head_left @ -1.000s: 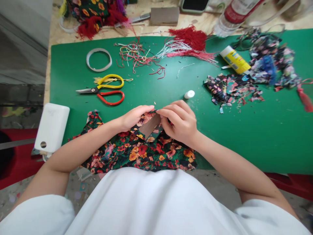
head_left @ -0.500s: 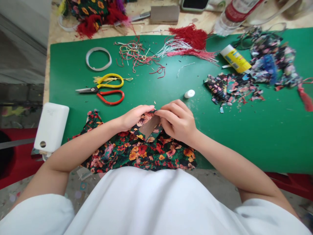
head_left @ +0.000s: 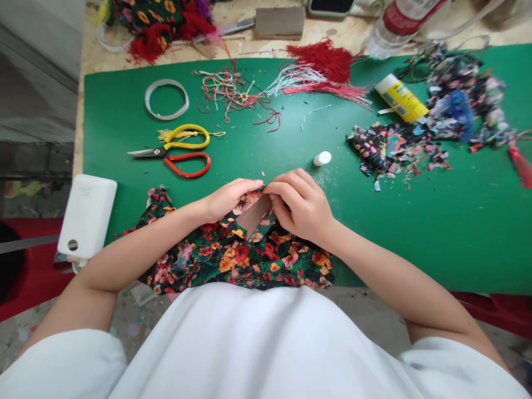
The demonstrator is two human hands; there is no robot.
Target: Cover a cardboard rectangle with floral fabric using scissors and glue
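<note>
A dark floral fabric [head_left: 233, 257] lies over the near edge of the green mat [head_left: 415, 221]. A brown cardboard piece [head_left: 254, 213] shows between folds of it. My left hand [head_left: 226, 198] pinches the fabric's folded edge over the cardboard, fingers closed. My right hand [head_left: 302, 204] is curled and pinches the same edge from the right; the fingertips of both hands almost meet.
Scissors [head_left: 178, 152] with yellow and red handles lie to the left, a tape ring [head_left: 166, 100] beyond them. A white cap [head_left: 322, 158], a glue stick [head_left: 401, 98], fabric scraps [head_left: 394, 149], red tassels [head_left: 324, 64] and loose threads [head_left: 233, 91] lie further back. A white power bank [head_left: 87, 216] sits at the left.
Both hands stay on the fabric edge; the right fingers have shifted slightly leftward along it. Otherwise nothing has moved.
</note>
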